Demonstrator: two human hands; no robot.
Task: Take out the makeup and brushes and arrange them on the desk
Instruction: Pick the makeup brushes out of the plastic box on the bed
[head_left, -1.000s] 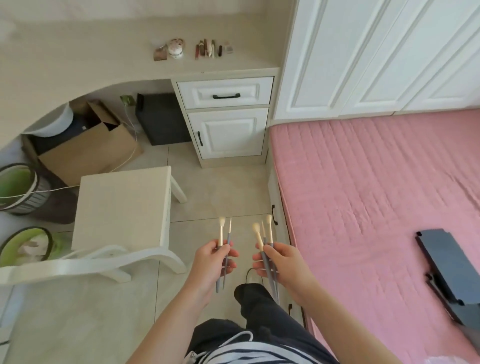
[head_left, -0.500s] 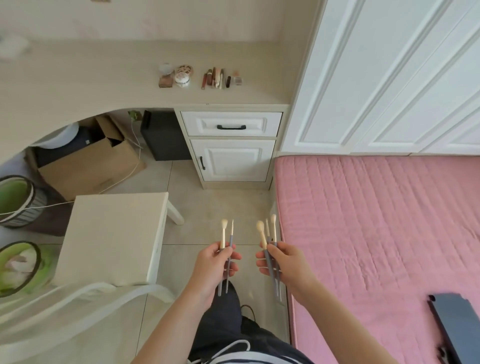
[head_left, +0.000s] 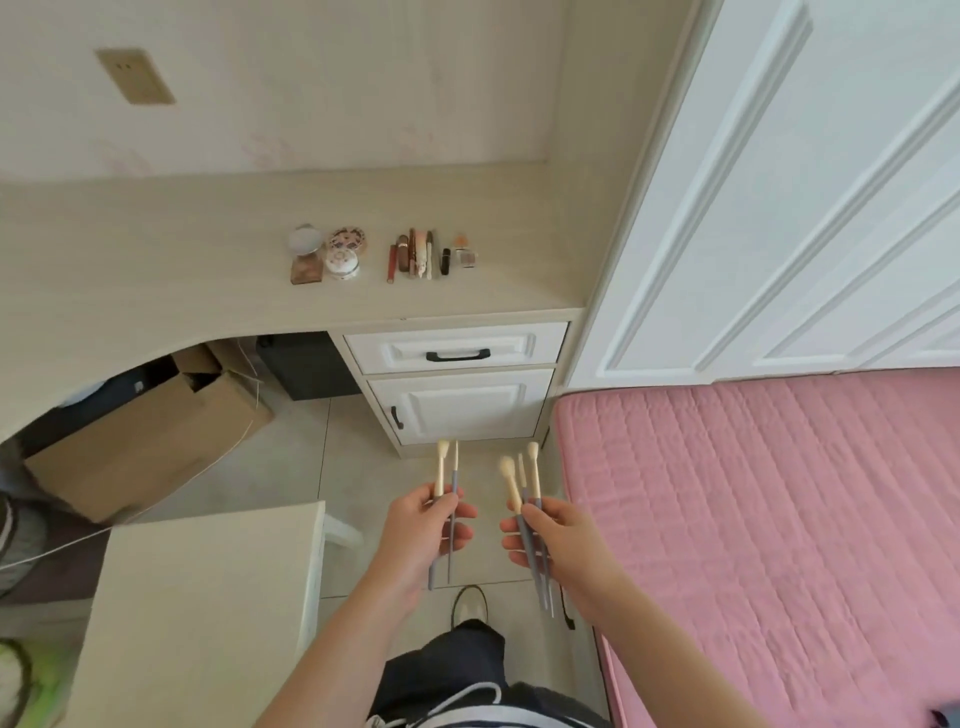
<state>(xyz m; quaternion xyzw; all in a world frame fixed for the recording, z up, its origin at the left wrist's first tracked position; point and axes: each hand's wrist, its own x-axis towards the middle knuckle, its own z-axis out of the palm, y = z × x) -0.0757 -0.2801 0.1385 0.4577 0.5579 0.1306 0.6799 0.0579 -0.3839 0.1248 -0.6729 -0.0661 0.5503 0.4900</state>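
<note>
Makeup (head_left: 410, 254) lies on the desk (head_left: 156, 270); left hand (head_left: 421, 535) grips two brushes (head_left: 440, 470), right hand (head_left: 566, 545) three brushes (head_left: 534, 475).

The bench (head_left: 156, 270) and its makeup (head_left: 410, 254) have drawn closer ahead of the left hand (head_left: 421, 530) and right hand (head_left: 558, 540); the wall (head_left: 311, 78) beyond has come into sight.

brushes (head_left: 440, 473): mid-shafts hidden inside grips
makeup (head_left: 415, 254): beyond grips, too small to identify
bin (head_left: 21, 530): cut by edge
</note>
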